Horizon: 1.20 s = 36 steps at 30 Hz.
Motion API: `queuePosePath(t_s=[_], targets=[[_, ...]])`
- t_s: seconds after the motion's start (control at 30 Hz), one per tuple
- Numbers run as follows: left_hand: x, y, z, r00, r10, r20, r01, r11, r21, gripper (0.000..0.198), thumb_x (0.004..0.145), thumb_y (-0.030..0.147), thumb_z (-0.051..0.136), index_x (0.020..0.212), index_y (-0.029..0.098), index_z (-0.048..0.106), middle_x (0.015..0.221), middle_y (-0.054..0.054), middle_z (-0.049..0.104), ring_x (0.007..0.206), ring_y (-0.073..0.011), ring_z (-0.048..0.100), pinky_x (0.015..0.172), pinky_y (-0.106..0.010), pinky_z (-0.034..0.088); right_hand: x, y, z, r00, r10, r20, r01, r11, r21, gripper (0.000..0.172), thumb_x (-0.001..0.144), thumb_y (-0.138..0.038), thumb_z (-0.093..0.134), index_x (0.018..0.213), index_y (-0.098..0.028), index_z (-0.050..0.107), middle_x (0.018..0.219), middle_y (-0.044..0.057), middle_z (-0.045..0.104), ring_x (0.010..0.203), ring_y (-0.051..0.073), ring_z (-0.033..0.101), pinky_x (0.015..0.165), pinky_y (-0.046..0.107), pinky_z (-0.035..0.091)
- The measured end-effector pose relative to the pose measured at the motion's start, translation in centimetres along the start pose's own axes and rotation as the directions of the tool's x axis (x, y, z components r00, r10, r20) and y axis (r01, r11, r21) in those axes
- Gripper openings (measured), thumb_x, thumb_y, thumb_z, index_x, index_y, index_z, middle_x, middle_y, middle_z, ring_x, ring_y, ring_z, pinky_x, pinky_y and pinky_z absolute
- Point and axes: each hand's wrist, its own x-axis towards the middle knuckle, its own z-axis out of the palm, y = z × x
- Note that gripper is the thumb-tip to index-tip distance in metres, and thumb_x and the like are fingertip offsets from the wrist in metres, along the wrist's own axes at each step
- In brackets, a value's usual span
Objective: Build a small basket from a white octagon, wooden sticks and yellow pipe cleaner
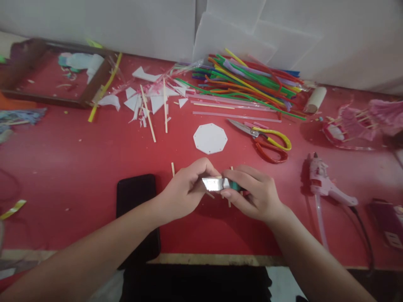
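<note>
My right hand (253,191) is closed around a utility knife (217,183) with a green handle. Its wide silver blade points left, towards my left hand (185,188). The fingers of my left hand are curled and pressed together behind the blade; what they grip is hidden. A thin wooden stick (210,195) peeks out below the blade, and I cannot tell whether it is held or lies on the table. More wooden sticks (229,203) show under and around my hands. Just beyond them lies a white octagonal piece (210,138) with small holes along its edge.
Scissors (267,140) lie beyond my right hand, a glue gun (327,178) farther right. A black phone (137,197) rests beneath my left forearm. Pipe cleaners (252,79), white scraps (157,100), a brown frame (47,98) and a pink craft piece (352,123) occupy the red table (85,167).
</note>
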Motion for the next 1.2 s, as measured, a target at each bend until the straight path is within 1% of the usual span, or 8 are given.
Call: queuePosePath(t_s=[0.23, 0.33, 0.47, 0.57, 0.7, 0.83, 0.93, 1.2], targets=[[0.1, -0.3, -0.2, 0.998, -0.033, 0.049, 0.034, 0.999, -0.022, 0.008, 0.093, 0.015, 0.055, 0.086, 0.019, 0.057, 0.076, 0.0, 0.063, 0.063, -0.0103, 0.056, 0.056, -0.022, 0.044, 0.0, -0.2, 0.0, 0.999, -0.038, 0.008, 0.038, 0.996, 0.081, 0.024, 0.096, -0.038, 0.056, 0.101, -0.017, 0.066, 0.068, 0.001, 0.058, 0.055, 0.011, 0.048, 0.052, 0.024, 0.042], [0.0, -0.3, -0.3, 0.996, 0.022, 0.082, -0.016, 0.997, -0.08, 0.009, 0.094, 0.019, 0.058, 0.085, 0.02, 0.058, 0.078, 0.0, 0.063, 0.066, -0.0105, 0.058, 0.059, -0.022, 0.045, 0.0, -0.2, -0.2, 0.998, -0.061, -0.004, 0.061, 0.995, 0.077, 0.024, 0.095, -0.04, 0.057, 0.098, -0.017, 0.066, 0.07, 0.002, 0.062, 0.057, 0.012, 0.053, 0.053, 0.025, 0.043], [-0.3, 0.2, -0.3, 0.962, 0.118, 0.245, -0.072, 0.98, -0.187, 0.015, 0.098, 0.018, 0.051, 0.084, 0.02, 0.056, 0.071, -0.001, 0.065, 0.065, -0.0122, 0.062, 0.065, -0.025, 0.05, -0.2, 0.8, -1.4, 0.985, 0.125, -0.122, -0.129, 0.991, -0.026, 0.016, 0.095, -0.034, 0.059, 0.095, -0.02, 0.067, 0.072, 0.001, 0.065, 0.06, 0.012, 0.058, 0.055, 0.024, 0.044], [-0.2, 0.3, -0.4, 0.975, 0.157, 0.157, -0.123, 0.97, -0.209, 0.013, 0.099, 0.017, 0.049, 0.088, 0.021, 0.054, 0.07, -0.001, 0.065, 0.069, -0.0122, 0.063, 0.069, -0.026, 0.051, -0.3, 1.2, -2.3, 0.934, 0.231, -0.273, -0.249, 0.968, -0.032, 0.017, 0.097, -0.033, 0.054, 0.096, -0.022, 0.067, 0.07, 0.0, 0.062, 0.059, 0.012, 0.057, 0.056, 0.025, 0.044], [0.2, 0.1, -0.6, 0.991, 0.113, 0.075, -0.098, 0.979, -0.179, 0.013, 0.101, 0.019, 0.047, 0.089, 0.021, 0.051, 0.069, 0.0, 0.063, 0.066, -0.0108, 0.062, 0.067, -0.024, 0.051, 0.0, 0.3, -2.0, 0.985, 0.102, -0.14, -0.091, 0.992, 0.083, 0.023, 0.098, -0.035, 0.051, 0.1, -0.018, 0.066, 0.071, 0.001, 0.061, 0.059, 0.012, 0.056, 0.054, 0.024, 0.044], [0.4, 0.1, -0.7, 0.991, 0.127, 0.032, -0.127, 0.992, 0.003, 0.011, 0.099, 0.021, 0.05, 0.091, 0.019, 0.057, 0.078, -0.001, 0.064, 0.069, -0.0102, 0.061, 0.062, -0.021, 0.048, 0.3, -0.5, -0.8, 0.999, -0.032, -0.035, 0.036, 0.992, 0.123, 0.024, 0.098, -0.035, 0.051, 0.1, -0.015, 0.065, 0.07, 0.003, 0.062, 0.059, 0.013, 0.055, 0.055, 0.025, 0.045], [0.4, 0.2, -0.7, 0.989, 0.147, 0.017, -0.148, 0.984, 0.099, 0.011, 0.098, 0.019, 0.051, 0.09, 0.019, 0.059, 0.08, -0.001, 0.063, 0.068, -0.01, 0.058, 0.059, -0.02, 0.045, 0.2, -0.6, -0.4, 0.998, -0.055, -0.023, 0.056, 0.996, 0.07, 0.025, 0.098, -0.037, 0.052, 0.099, -0.015, 0.064, 0.069, 0.002, 0.059, 0.058, 0.013, 0.052, 0.054, 0.026, 0.044], [0.3, 0.0, -0.6, 0.987, 0.152, 0.053, -0.156, 0.985, 0.069, 0.012, 0.095, 0.011, 0.051, 0.09, 0.019, 0.059, 0.078, 0.001, 0.06, 0.066, -0.0078, 0.056, 0.059, -0.019, 0.044, 0.1, -0.6, -0.4, 0.997, -0.065, -0.03, 0.067, 0.996, 0.06, 0.026, 0.097, -0.038, 0.055, 0.098, -0.015, 0.064, 0.069, 0.003, 0.059, 0.059, 0.013, 0.053, 0.054, 0.026, 0.044]])
